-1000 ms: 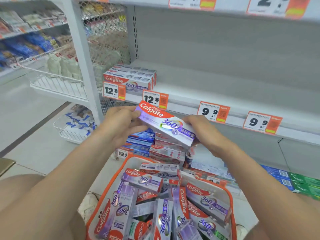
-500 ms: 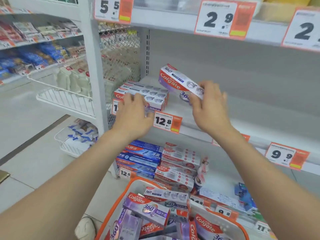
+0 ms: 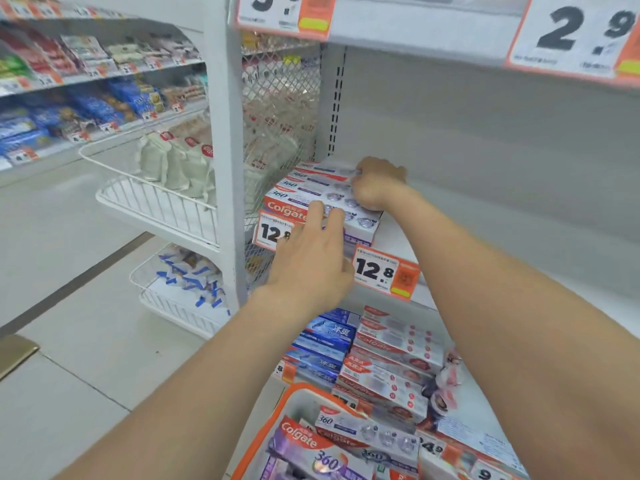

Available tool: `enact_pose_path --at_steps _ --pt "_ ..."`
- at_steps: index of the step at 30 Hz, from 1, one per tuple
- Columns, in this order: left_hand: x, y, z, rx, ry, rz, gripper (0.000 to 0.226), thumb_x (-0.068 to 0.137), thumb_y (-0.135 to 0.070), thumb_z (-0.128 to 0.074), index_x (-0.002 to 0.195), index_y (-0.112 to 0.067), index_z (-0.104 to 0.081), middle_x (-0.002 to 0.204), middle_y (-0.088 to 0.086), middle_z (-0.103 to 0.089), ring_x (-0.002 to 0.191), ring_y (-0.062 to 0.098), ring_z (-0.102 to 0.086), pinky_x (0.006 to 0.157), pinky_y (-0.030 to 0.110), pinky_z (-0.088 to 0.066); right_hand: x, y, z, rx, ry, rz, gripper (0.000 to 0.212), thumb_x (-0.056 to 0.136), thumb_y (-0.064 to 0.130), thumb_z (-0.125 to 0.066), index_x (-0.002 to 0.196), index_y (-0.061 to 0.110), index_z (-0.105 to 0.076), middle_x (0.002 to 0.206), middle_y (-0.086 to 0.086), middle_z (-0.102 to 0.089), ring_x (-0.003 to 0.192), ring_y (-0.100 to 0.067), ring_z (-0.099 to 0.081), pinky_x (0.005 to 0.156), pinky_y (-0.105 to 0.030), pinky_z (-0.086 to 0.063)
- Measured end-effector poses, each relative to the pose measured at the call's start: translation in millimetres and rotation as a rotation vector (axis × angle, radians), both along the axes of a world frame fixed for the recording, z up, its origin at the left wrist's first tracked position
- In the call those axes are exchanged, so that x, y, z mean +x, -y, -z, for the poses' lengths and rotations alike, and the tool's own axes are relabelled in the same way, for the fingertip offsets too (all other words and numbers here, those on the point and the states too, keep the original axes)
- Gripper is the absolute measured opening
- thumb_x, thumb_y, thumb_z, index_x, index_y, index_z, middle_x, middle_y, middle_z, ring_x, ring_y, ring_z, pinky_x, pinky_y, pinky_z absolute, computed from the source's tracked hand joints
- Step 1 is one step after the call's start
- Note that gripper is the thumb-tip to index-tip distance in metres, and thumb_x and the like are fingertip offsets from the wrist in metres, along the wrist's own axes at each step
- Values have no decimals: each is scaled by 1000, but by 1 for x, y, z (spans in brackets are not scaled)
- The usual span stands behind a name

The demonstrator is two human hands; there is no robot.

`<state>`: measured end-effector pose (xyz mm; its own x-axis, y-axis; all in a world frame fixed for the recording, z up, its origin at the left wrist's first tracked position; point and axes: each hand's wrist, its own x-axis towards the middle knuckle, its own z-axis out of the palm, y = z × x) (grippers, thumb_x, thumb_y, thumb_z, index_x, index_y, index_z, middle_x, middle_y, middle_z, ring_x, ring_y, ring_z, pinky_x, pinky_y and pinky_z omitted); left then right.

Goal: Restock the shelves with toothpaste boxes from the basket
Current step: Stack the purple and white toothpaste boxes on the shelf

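A stack of Colgate 360 toothpaste boxes [image 3: 311, 194] lies at the left end of the white shelf [image 3: 502, 244]. My right hand [image 3: 377, 181] curls round the right end of a box at the top back of that stack. My left hand [image 3: 311, 251] reaches up with straight fingers that touch the stack's front box. At the bottom stands the orange-rimmed basket [image 3: 266, 431], holding several more purple and white Colgate boxes [image 3: 311, 448]. My forearms hide part of the basket.
The shelf to the right of the stack is bare. Price tags marked 12.8 [image 3: 384, 273] hang on its front edge. Below lie blue boxes [image 3: 325, 337] and red-white Colgate boxes [image 3: 391, 355]. A white upright post [image 3: 221, 133] and wire racks [image 3: 156, 202] stand on the left.
My right hand has carried the box from in front of the shelf down onto the stack. My left hand has moved up against the stack's front. The view has moved closer to the shelf.
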<state>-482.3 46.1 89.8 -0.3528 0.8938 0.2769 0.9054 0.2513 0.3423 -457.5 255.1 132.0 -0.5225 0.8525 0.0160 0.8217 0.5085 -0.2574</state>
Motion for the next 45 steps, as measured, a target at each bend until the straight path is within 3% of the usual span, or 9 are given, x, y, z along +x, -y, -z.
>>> enact_pose_path --at_steps 4,10,15,18,22,27,31,34,45 --pt "3 -1 1 3 13 14 52 94 -29 -62 139 -15 -38 137 8 -31 93 37 -59 80 52 -54 6 -5 0 -88 -18 -58 18 95 16 -50 106 9 -62 107 -12 -62 107 -35 -58 87 -35 -40" --pt "14 3 3 6 -9 -20 59 92 -28 -64 142 -15 -35 145 11 -27 101 39 -57 82 51 -52 45 11 9 42 -120 -77 48 105 23 -39 152 16 -45 151 -15 -47 140 -40 -39 114 -48 -37" --pt "49 16 13 114 -14 100 42 85 -23 -64 119 -11 -41 118 14 -44 88 37 -53 72 48 -48 130 99 33 421 -547 -292 29 89 22 -43 96 16 -71 92 -3 -63 95 -30 -56 83 -40 -46" --pt "70 28 30 -259 130 288 31 87 -37 -58 108 -16 -52 106 11 -65 95 37 -65 76 45 -54 183 158 47 371 -255 -384 25 84 28 -47 83 14 -68 81 -7 -64 84 -33 -57 75 -42 -45" --pt "115 57 56 -851 -111 520 33 98 -36 -58 115 -10 -70 117 14 -71 110 35 -65 82 35 -52 238 199 76 49 313 -340 22 93 24 -51 104 14 -68 108 -17 -70 99 -40 -68 76 -40 -51" --pt "162 99 123 -1031 -81 559 47 99 -41 -63 132 -8 -55 130 18 -61 114 39 -62 87 42 -54 298 214 113 -312 691 -346 28 97 21 -57 123 11 -62 123 -13 -65 104 -35 -67 75 -36 -50" --pt "193 129 170 -1108 170 503 72 105 -47 -54 158 -6 -27 143 23 -48 117 38 -57 94 43 -51 325 232 139 -457 685 -407 38 90 39 -76 113 11 -66 101 -5 -67 89 -28 -66 73 -34 -55" --pt "200 137 197 -1012 333 397 80 102 -50 -57 159 -6 -23 152 22 -42 120 36 -59 96 43 -53 337 262 167 -685 705 -420 48 81 59 -81 77 17 -59 73 2 -59 67 -20 -59 67 -33 -54" --pt "216 117 228 -671 792 111 35 89 -44 -79 77 -16 -62 88 8 -70 83 27 -67 81 38 -52 372 283 221 -776 300 -91 41 81 52 -83 80 21 -56 81 1 -61 76 -17 -61 64 -31 -51"
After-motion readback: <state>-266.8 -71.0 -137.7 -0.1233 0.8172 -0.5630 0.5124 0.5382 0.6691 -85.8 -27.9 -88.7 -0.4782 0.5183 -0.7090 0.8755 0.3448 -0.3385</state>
